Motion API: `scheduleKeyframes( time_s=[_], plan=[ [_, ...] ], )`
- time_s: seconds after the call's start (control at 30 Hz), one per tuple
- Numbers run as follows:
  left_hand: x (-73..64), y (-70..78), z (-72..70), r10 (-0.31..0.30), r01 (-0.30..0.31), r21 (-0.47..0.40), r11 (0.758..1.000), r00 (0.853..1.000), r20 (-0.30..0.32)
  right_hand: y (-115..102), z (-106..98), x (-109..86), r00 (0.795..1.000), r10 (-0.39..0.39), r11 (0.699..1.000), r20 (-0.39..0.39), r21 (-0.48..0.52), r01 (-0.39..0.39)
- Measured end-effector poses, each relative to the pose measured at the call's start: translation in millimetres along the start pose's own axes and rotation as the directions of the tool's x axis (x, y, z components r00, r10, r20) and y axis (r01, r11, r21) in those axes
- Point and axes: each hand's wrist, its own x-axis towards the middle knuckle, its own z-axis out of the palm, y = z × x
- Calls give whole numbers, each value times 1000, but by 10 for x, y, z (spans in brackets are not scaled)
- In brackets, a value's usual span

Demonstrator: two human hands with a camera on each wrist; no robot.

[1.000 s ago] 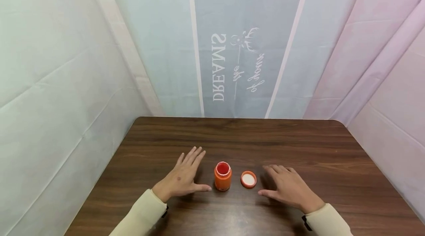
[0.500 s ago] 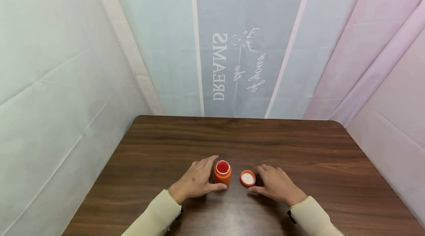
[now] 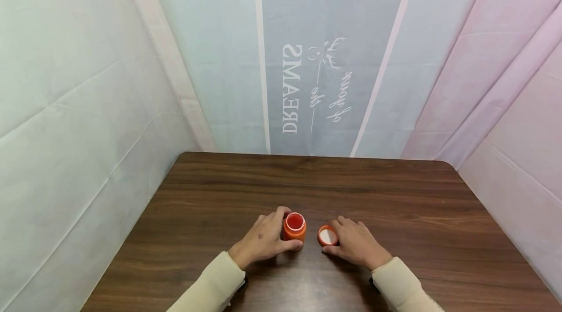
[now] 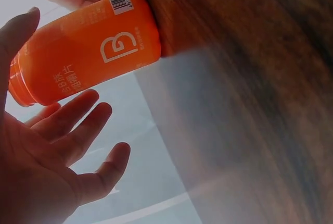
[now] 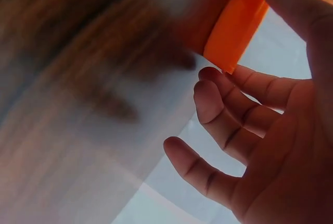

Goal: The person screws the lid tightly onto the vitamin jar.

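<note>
An uncapped orange bottle (image 3: 296, 235) stands upright on the table, its mouth facing up and its inside looking red. My left hand (image 3: 262, 240) holds it from the left, thumb across the near side and index finger round the far side. White print and a barcode show on the bottle (image 4: 88, 49) in the left wrist view. To its right lies the orange lid (image 3: 327, 237), white inner face up. My right hand (image 3: 357, 243) pinches this lid by its rim; in the right wrist view the thumb and fingertips meet opposite edges of the lid (image 5: 237, 28).
The dark wood-grain table (image 3: 237, 180) extends beyond both hands to the back and sides. A pale curtain (image 3: 228, 58) with mirrored lettering hangs behind it, with light cloth walls (image 3: 79, 107) at the left and right.
My left hand has moved right to the bottle and its fingers have closed round it. My right hand has moved left to the lid and taken its rim. Bottle and lid have hardly shifted.
</note>
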Motion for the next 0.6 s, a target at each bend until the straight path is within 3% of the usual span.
scheduleKeyframes(
  time_s=[0.33, 0.6],
  plan=[
    [-11, -13, 33, -3, 3, 1, 1000, 1000, -5, -4, 54, 23, 1000, 8, 999, 12, -42, -7],
    [-19, -35, 54, 17, -17, 8, 1000, 1000, -22, -20, 54, 34, 999, 44, 999, 2, -1, -44]
  ],
)
